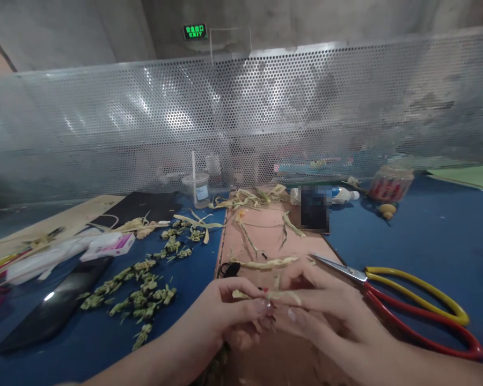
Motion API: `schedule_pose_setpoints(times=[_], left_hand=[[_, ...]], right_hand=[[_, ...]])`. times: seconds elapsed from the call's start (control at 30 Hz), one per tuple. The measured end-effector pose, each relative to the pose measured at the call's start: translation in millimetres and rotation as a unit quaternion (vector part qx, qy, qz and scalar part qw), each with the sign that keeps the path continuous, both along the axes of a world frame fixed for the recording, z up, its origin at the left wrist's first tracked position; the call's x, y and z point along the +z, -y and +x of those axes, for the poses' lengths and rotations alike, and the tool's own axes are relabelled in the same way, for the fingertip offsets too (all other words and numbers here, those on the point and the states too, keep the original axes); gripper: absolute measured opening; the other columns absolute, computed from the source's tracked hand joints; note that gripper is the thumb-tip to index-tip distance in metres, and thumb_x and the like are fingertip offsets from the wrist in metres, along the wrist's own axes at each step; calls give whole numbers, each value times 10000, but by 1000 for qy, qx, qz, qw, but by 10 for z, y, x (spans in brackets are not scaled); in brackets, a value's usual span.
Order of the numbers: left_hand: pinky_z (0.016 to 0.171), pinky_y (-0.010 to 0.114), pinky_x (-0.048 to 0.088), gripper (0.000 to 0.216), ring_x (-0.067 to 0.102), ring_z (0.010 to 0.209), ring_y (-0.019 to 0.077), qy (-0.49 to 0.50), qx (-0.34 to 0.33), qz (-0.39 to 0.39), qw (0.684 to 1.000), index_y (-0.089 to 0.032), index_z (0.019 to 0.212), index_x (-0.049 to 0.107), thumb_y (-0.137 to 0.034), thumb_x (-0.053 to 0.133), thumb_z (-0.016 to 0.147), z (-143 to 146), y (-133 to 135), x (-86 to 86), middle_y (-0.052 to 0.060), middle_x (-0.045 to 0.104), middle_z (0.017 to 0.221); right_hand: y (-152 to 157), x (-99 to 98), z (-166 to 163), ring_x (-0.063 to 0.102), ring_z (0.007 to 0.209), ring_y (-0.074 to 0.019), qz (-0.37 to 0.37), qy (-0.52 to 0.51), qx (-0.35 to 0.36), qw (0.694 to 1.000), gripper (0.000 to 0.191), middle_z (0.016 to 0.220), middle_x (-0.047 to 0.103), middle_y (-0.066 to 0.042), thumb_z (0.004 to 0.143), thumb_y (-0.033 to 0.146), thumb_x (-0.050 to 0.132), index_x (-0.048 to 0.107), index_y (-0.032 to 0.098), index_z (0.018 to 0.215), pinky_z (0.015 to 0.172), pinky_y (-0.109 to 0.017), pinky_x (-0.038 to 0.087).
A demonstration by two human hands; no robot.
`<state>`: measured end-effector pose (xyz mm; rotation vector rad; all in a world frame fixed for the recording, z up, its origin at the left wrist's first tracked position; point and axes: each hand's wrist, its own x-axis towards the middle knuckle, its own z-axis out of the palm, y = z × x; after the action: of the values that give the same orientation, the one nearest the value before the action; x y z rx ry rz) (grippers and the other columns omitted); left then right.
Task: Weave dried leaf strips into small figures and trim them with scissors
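The left hand (235, 306) and right hand (342, 311) meet at the near centre, above a brown board (241, 236) laid on a blue work surface (414, 241). A pale strip (288, 296) is at their fingertips. The left hand is narrow, thumb and forefinger pinched on the strip's left end. The right hand's fingers are bent, the forefinger reaching to the left fingertips with the strip along it; whether this hand grips the strip or only supports it cannot be told.

Just beyond the hands, a pale twisted length (265, 264) lies across the board. Loose dry strips (253, 198) are heaped at the board's far end.

To the right, near the right hand, scissors (365, 277) with one yellow and one red handle lie with the blades pointing far left. Farther off on the right are a plastic bottle (341, 195) on its side, a clear jar (390, 185) and a small tan gourd-shaped item (388, 210) just before it.

To the left lie knotted greenish pieces (143, 292), a glossy black slab (56, 308) and a white-and-pink packet (109, 245). A clear cup (201, 194) with a straw stands far left of the board, before a perforated metal panel (265, 102).
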<state>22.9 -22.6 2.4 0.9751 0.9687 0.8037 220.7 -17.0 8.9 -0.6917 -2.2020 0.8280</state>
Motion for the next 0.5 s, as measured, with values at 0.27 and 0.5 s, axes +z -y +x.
schedule_pose_setpoints(times=[0.27, 0.5], left_hand=[[489, 191, 408, 130, 509, 495, 84, -93, -9, 56, 994, -137, 652, 607, -244, 675, 678, 12, -15, 39, 2, 605, 594], [694, 246, 457, 147, 588, 745, 166, -340, -68, 463, 816, -146, 753, 678, -202, 545, 785, -30, 27, 3, 79, 652, 771]], right_hand=[[-123, -158, 17, 541, 906, -179, -180, -81, -58, 979, 315, 939, 585, -21, 824, 381, 555, 524, 262, 1114, 792, -311, 446], [-134, -166, -102, 488, 410, -71, -450, -41, -9, 892, 450, 566, 576, -5, 866, 491, 384, 580, 139, 665, 382, -172, 296]])
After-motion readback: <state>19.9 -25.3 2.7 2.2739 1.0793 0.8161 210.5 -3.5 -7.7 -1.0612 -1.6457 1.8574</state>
